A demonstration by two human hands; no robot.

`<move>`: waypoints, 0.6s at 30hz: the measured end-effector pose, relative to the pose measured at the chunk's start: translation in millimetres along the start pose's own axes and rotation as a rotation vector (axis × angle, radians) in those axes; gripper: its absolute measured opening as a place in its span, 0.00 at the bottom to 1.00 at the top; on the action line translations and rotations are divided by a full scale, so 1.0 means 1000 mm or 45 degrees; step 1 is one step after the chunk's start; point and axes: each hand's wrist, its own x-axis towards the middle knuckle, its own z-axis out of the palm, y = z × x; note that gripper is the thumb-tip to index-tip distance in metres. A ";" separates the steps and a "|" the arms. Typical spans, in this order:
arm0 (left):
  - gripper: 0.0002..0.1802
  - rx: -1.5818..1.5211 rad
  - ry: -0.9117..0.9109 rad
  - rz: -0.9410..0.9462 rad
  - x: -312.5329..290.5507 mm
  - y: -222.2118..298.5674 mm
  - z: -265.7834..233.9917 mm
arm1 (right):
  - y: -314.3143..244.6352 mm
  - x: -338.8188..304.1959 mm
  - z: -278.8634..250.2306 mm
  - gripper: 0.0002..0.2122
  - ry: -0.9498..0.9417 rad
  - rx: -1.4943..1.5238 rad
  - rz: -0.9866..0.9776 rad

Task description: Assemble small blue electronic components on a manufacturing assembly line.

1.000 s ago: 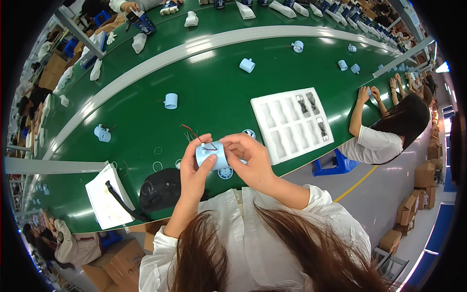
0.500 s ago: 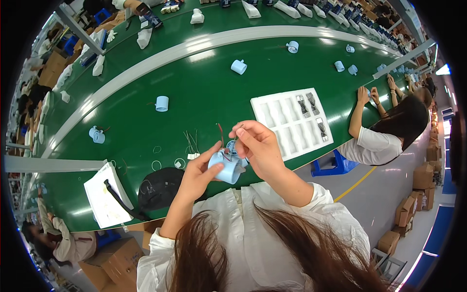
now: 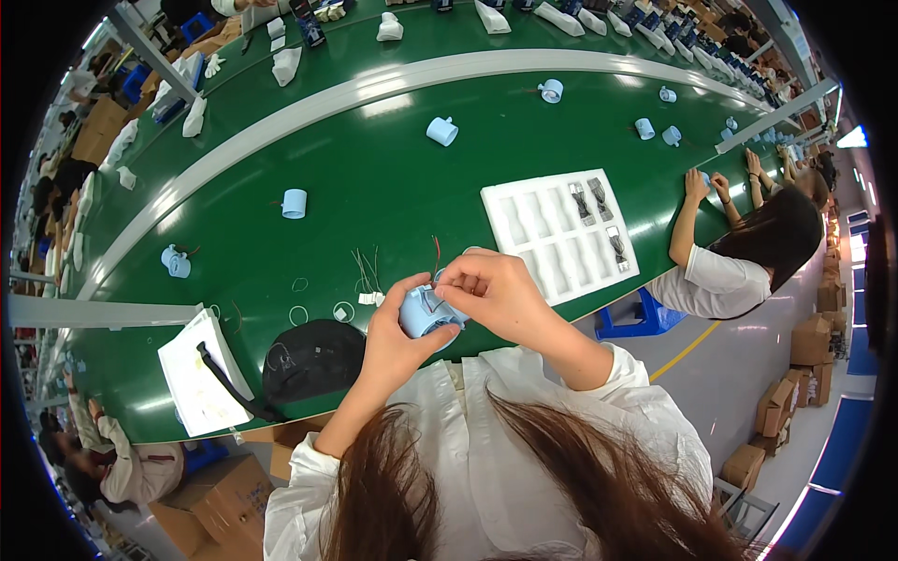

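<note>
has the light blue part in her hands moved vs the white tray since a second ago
Yes. The light blue part has come down toward the person's chest, lower relative to the white tray.

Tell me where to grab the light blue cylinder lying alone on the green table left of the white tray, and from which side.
Grip the light blue cylinder across its round outer wall, coming down from above. It seems to stand on one end, open end up, with bare green table all around, so fingers can probably close on opposite sides unhindered. A small nub on its left edge is best avoided.
</note>
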 end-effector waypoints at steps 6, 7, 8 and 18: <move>0.35 0.116 0.013 0.010 -0.001 0.007 0.003 | 0.001 -0.002 0.003 0.03 0.075 -0.095 -0.057; 0.35 0.156 0.016 0.013 -0.002 0.007 0.003 | -0.001 -0.003 0.003 0.03 0.051 -0.110 -0.052; 0.35 0.156 0.017 0.012 -0.002 0.006 0.003 | -0.002 -0.003 0.003 0.04 0.028 -0.125 -0.046; 0.35 0.434 0.122 0.213 0.000 -0.002 0.006 | 0.001 -0.004 0.005 0.04 0.035 -0.181 -0.092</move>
